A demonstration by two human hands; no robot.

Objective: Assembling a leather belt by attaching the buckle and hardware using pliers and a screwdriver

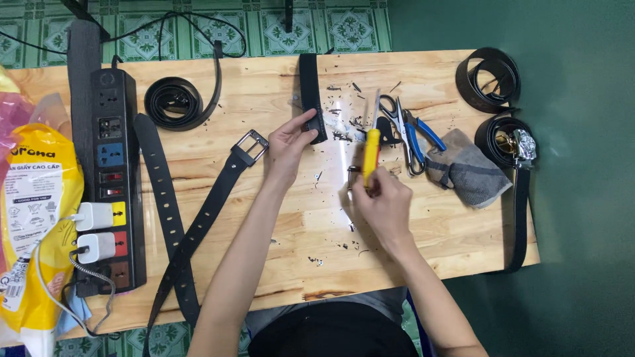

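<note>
Here, seen from overhead at a wooden workbench [278,258]: a person's left hand [288,147] pinches the near end of a short black belt strap [309,92], fingers closed on it, the strap lying flat and pointing away toward the bench's far edge. The right hand [382,201] is wrapped around a yellow-handled utility knife [372,149], blade end aimed away from the body, just right of the strap. Small black shavings [340,125] litter the wood betw. the two hands.

Just right of the knife lie scissors [391,109] and blue-handled pliers [418,135], next to a grey cloth [469,172]. Two coiled belts [491,78] sit at the bench's right end, another coil [173,102] at far left. A long belt w/ metal buckle [250,145] runs diagonally to the near edge. At left, a black power strip [116,132] carries two white chargers [92,231], beside a yellow bag [33,218].
</note>
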